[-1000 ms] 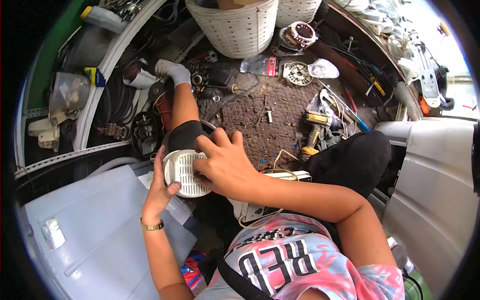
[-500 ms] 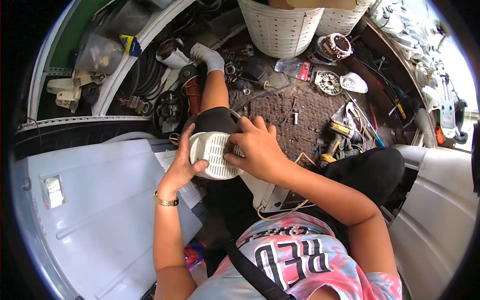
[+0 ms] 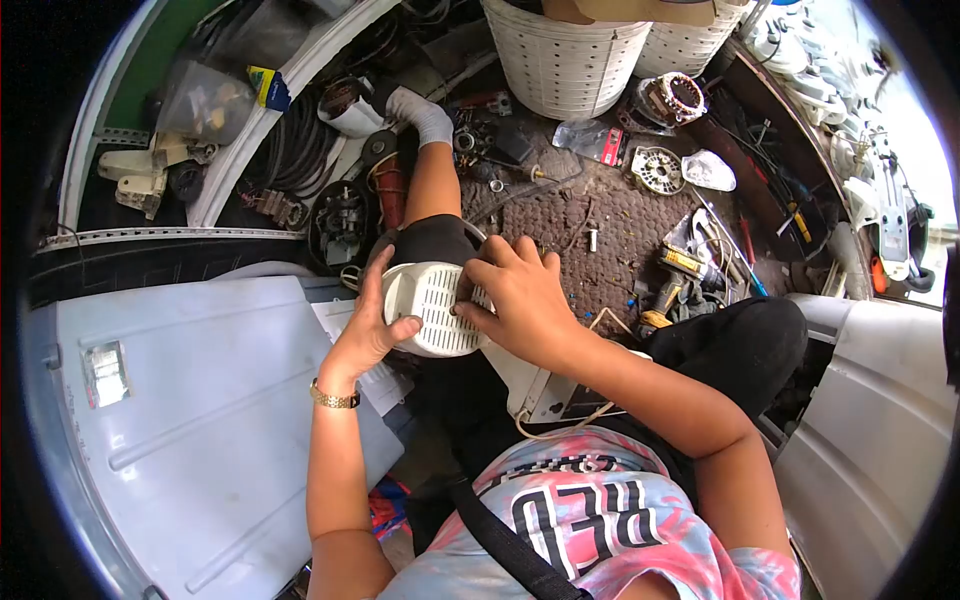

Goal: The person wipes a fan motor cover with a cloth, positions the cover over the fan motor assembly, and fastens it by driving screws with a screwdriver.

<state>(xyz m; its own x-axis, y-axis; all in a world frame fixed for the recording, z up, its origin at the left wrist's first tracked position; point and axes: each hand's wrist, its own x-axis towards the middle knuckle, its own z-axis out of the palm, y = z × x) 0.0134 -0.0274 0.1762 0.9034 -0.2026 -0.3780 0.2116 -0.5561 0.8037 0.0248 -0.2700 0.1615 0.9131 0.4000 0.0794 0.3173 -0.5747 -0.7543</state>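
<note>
A white plastic vented cover (image 3: 431, 318), rounded and cut with rows of slots, rests by my knee above the white body of an appliance (image 3: 516, 372). My left hand (image 3: 366, 335) grips the cover's left side, its thumb on the front face and fingers along the far edge. My right hand (image 3: 518, 300) is at the cover's right side, thumb and index finger pinched together against the slots near its middle. Anything tiny between those fingertips is hidden. A pale cord (image 3: 562, 432) loops below the appliance body.
Beyond my leg, a brown mat (image 3: 560, 235) bears scattered bits. To the right lie a yellow cordless drill (image 3: 680, 270) and a round metal end plate (image 3: 657, 170). White perforated baskets (image 3: 565, 60) stand at the back. A large pale panel (image 3: 200, 430) is on my left.
The camera view has shifted slightly. Both hands stay on the vented cover in nearly the same grip, the right fingertips still pinched at its slots.
</note>
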